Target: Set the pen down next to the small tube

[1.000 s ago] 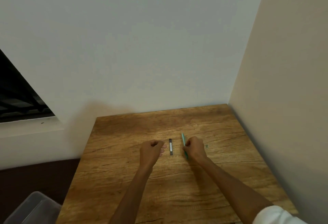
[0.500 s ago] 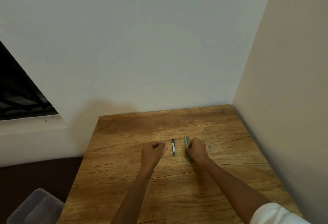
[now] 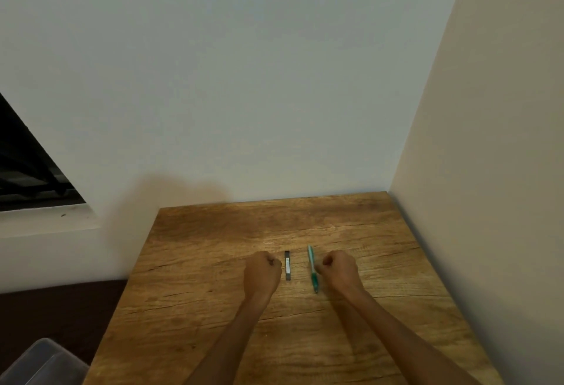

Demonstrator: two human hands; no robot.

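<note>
Both of my hands sit curled into loose fists on the wooden table (image 3: 305,339), and as far as I can see neither one holds anything. My left hand (image 3: 263,273) rests with its knuckles forward, just left of a small dark grey stick (image 3: 287,265) with a pale label on it; hand and stick look close but apart. My right hand (image 3: 340,271) lies just to the right of a green pen (image 3: 312,268), its thumb side very near the barrel, though I cannot tell whether it touches. Pen and grey stick lie between my fists, roughly parallel, both pointing away from me toward the wall (image 3: 244,79), with a bare strip of wood between them. Judging from how they lie, both are set down flat and free of my fingers, so any putting-down looks done, while picking either one up has not begun. Off my left forearm, below the table edge, I see the corner of a clear plastic bin (image 3: 36,363) on the dark floor. Farther left, a dark window opening (image 3: 24,171) is cut into the wall.
</note>
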